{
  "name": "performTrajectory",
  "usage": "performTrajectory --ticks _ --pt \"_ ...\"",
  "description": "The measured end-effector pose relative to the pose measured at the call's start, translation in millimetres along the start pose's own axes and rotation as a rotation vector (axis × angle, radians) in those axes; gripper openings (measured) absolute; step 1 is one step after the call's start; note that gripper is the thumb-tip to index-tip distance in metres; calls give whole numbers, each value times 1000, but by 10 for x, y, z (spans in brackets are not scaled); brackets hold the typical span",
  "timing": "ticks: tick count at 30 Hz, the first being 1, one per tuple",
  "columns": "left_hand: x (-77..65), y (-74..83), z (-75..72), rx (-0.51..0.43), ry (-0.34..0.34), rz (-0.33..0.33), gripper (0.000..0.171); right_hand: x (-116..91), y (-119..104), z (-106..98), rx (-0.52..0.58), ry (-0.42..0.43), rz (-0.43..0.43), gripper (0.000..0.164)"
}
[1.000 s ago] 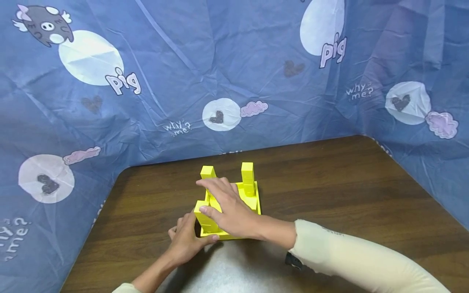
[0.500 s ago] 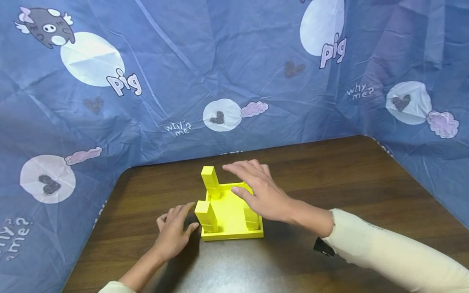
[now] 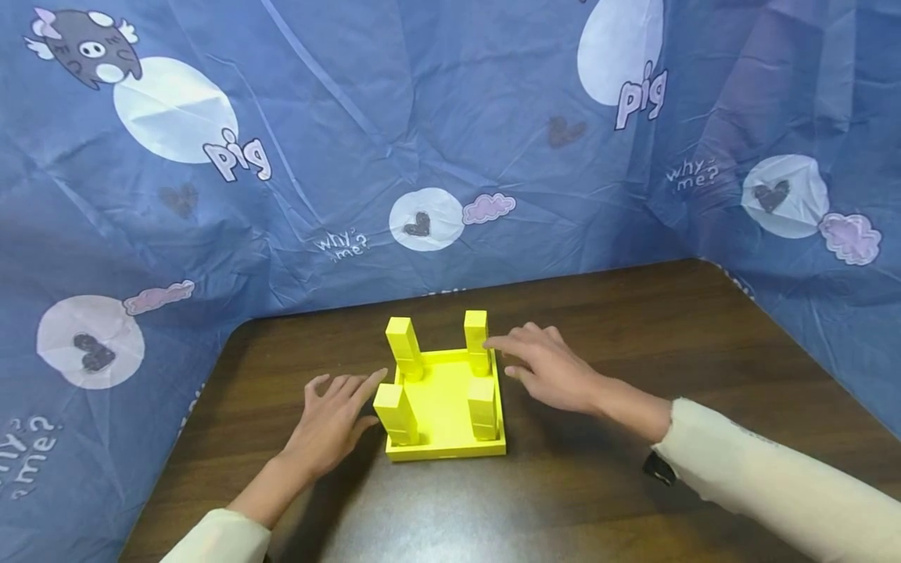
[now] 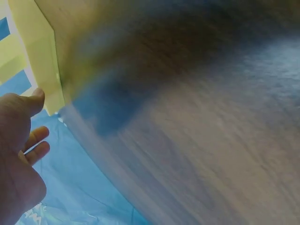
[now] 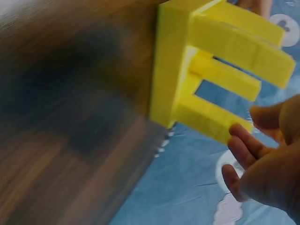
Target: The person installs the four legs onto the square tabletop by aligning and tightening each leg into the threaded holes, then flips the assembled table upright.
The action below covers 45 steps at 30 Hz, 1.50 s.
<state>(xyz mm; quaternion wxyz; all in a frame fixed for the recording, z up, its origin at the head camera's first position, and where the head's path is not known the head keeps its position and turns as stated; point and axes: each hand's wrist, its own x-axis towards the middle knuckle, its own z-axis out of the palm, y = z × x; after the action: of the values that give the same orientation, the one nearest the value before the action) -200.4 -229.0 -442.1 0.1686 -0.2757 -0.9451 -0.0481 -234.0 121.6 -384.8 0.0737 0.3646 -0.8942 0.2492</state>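
Observation:
A square yellow tray point(image 3: 446, 452) with a low rim stands on the table in the head view. At each of its corners rises an upright yellow stack of blocks, such as the near-left stack point(image 3: 396, 414) and the far-right stack point(image 3: 476, 344). My left hand point(image 3: 329, 418) is beside the tray's left side, fingers extended toward the near-left stack and holding nothing. On the other side, my right hand point(image 3: 552, 367) has its index fingertip right at the far-right stack, fingers loosely bent. In the right wrist view the stacks point(image 5: 243, 47) jut out from the tray.
The brown wooden table point(image 3: 619, 328) has rounded far corners. A blue printed cloth point(image 3: 450, 141) hangs behind it and along both sides. Beneath the right sleeve point(image 3: 760, 477) a small black object point(image 3: 659, 469) shows at the wrist.
My right hand has moved from over the tray to its right side, uncovering the right-hand stacks. My left hand has drawn back from the near-left stack and its fingers have straightened.

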Motion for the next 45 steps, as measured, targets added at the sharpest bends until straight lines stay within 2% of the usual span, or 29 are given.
performTrajectory --ticks 3,5,9,12,16,23,28,38,45 --pt "52 19 10 0 -37 21 75 -48 92 96 -84 -112 -23 51" --pt "82 39 29 -3 -62 45 65 -76 143 169 -154 -174 -56 52" --pt "128 81 83 -13 -84 87 31 -104 198 310 -245 -240 -129 34" --pt "142 100 120 -21 -77 101 24 -98 207 403 -255 -258 -151 19" --pt "140 113 145 -23 -60 102 25 -79 221 512 -266 -247 -149 11" --pt "145 104 183 -8 -58 106 26 -73 257 605 -275 -190 -130 8" --pt "148 88 197 2 -50 116 28 -58 277 640 -269 -151 -148 8" --pt "256 8 207 78 -4 181 15 2 371 695 -258 -83 -230 17" --pt "313 -26 215 137 45 280 14 20 425 697 -297 -31 -337 17"
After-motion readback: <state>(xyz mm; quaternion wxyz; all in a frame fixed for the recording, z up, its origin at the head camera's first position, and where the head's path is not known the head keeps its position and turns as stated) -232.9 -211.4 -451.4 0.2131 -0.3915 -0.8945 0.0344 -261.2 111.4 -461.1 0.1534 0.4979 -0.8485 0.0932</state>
